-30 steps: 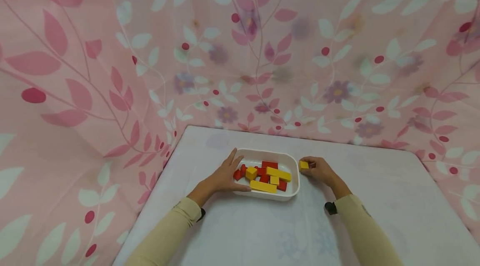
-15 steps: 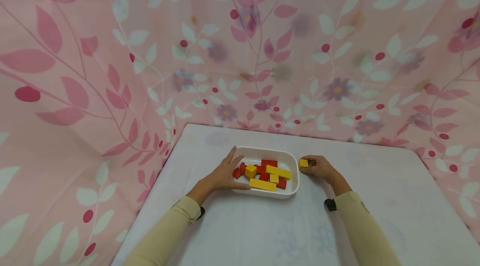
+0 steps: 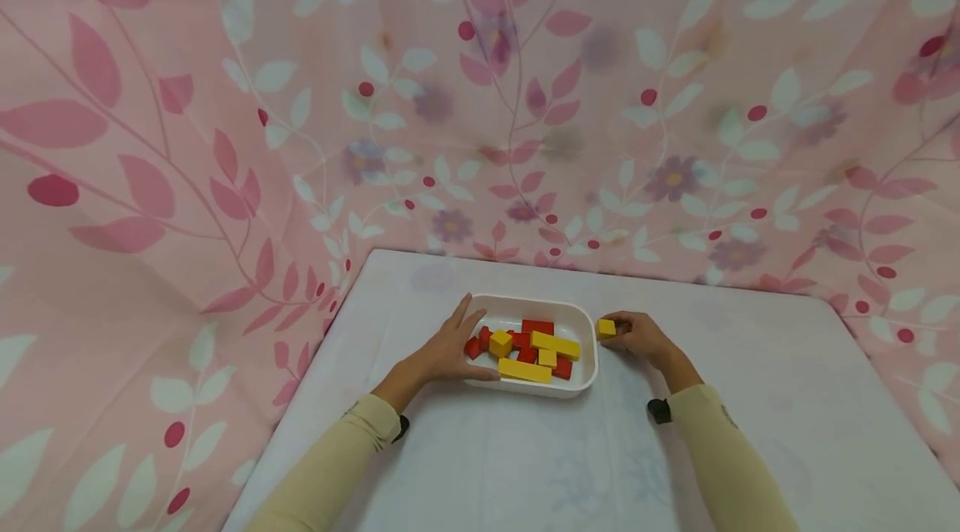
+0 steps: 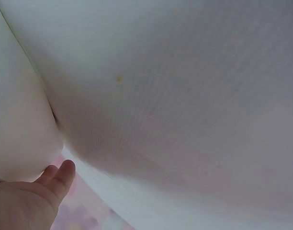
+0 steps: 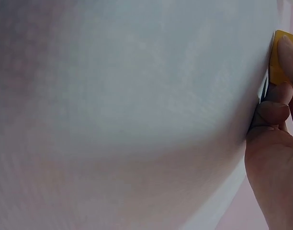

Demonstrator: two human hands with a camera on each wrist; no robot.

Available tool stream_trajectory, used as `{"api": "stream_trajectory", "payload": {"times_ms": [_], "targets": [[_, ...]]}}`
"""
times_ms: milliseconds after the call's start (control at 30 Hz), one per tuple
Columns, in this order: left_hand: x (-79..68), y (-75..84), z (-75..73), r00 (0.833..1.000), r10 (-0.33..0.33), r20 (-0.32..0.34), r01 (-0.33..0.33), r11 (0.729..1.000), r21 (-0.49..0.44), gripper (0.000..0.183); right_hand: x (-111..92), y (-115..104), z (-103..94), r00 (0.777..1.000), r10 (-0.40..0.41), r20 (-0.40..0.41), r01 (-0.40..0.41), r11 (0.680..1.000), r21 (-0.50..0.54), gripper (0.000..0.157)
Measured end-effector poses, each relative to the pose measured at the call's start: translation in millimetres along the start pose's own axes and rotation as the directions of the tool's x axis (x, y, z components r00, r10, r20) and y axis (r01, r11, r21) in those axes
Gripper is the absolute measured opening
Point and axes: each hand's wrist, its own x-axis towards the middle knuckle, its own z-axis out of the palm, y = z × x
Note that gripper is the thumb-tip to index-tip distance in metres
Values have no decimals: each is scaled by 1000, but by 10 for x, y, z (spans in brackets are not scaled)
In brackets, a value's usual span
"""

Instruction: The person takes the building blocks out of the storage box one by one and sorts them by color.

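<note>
A white oblong tub (image 3: pixel 573 383) stands on the table, with red and yellow toy blocks inside. My left hand (image 3: pixel 447 348) rests spread against its left end, thumb along the front rim and fingers toward the back rim. In the left wrist view, part of the left hand (image 4: pixel 29 203) shows against the pale tub side. Just outside the tub's right end, my right hand (image 3: pixel 641 340) pinches a yellow cube block (image 3: pixel 606 329) between thumb and fingers. In the right wrist view, the yellow block (image 5: pixel 279 64) is partly covered by the right hand's thumb or finger.
Inside the tub lie a long yellow block (image 3: pixel 525 371), another yellow bar (image 3: pixel 556 345), yellow cubes (image 3: pixel 501 343) and several red pieces (image 3: pixel 537 327). White cloth covers the table (image 3: pixel 525 465). A pink floral curtain (image 3: pixel 450 98) hangs behind and at the left.
Both hands, the tub and the yellow cube keep nearly the same places. The whole view shifts slightly, and the cube appears a little more upright in the right hand.
</note>
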Motion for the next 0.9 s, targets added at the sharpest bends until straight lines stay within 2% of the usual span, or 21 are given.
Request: {"api": "stream_trajectory", "payload": {"times_ms": [233, 467, 900], "targets": [[-32, 14, 35, 1000, -19, 23, 19, 1000, 8, 121, -34, 58, 33, 1000, 2, -5, -2, 1000, -1, 54], [-11, 36, -9, 1000, -15, 1, 15, 1000, -3, 122, -18, 25, 54, 999, -14, -31, 13, 1000, -20, 52], [11, 28, -15, 1000, -18, 9, 18, 1000, -8, 121, 1, 17, 65, 999, -22, -42, 20, 999, -44, 49]]}}
